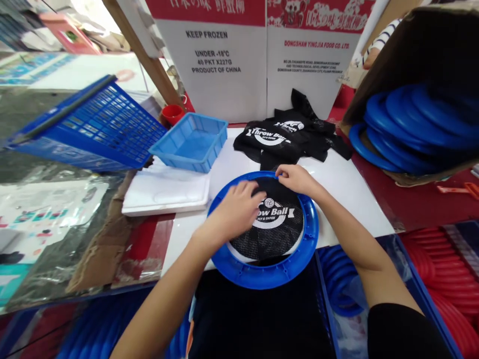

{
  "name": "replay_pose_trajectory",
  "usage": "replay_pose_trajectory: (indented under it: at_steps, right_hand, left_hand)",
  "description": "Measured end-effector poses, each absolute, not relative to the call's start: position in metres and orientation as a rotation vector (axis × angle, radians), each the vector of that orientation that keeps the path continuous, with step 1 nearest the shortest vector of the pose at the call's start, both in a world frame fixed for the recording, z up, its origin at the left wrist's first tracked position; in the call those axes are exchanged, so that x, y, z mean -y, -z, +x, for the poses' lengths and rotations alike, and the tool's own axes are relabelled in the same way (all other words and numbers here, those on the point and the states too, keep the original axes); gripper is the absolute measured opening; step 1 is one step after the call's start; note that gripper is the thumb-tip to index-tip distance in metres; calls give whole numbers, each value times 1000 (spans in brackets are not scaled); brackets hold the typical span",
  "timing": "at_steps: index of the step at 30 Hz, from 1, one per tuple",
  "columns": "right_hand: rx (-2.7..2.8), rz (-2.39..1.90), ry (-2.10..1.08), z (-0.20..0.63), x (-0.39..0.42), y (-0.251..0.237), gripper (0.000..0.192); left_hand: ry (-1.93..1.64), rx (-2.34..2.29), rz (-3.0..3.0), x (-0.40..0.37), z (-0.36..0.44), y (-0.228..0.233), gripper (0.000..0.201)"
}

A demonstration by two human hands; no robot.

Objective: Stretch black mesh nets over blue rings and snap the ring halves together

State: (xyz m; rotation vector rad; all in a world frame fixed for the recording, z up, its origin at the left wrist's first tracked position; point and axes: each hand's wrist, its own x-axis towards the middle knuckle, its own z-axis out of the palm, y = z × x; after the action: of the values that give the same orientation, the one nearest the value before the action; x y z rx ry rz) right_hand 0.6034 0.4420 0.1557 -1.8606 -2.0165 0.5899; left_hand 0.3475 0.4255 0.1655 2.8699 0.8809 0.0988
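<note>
A blue plastic ring (262, 280) lies at the near edge of the white work surface, with pegs or notches along its band. Black mesh fabric (243, 244) printed "Throw Ball" spans its opening. My left hand (237, 209) is over the left part of the mesh, fingers apart and slightly bent, partly covering the print. At the ring's far side, my right hand (295, 179) has its fingers pinched on the mesh edge by the rim. Several loose printed black mesh pieces (269, 139) are piled just beyond the ring.
A light blue tray (190, 142) and a blue basket (93, 124) stand to the left, near white foam sheets (168, 192). A carton at right holds several blue rings (415, 127). White cartons (224, 89) form the back. Red rings (437, 269) fill a crate below right.
</note>
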Motion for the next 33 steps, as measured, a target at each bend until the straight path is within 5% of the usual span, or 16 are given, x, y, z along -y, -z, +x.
replay_pose_trajectory:
  at_steps: [6,14,20,25,33]
  right_hand:
    - [2041,-1907,-351,598,-447,-145,27]
    - [2147,-1768,-494,608,-441,-163,36]
    - [2391,-1588,-232,580,-338,-191,28]
    - [2187,-1396,-330,547,-263,-158,34]
    - [1783,-1482,-446,547,-265,-127,23]
  left_hand:
    - [136,-667,2627,-379,327,-151,69]
    - [107,-777,2546,-364,340,-150,59]
    - [-90,-833,2603,-357,352,-143,29]
    - [-413,-920,2437,-339,352,-140,31]
    - [-685,-910,2499,-309,352,-133,18]
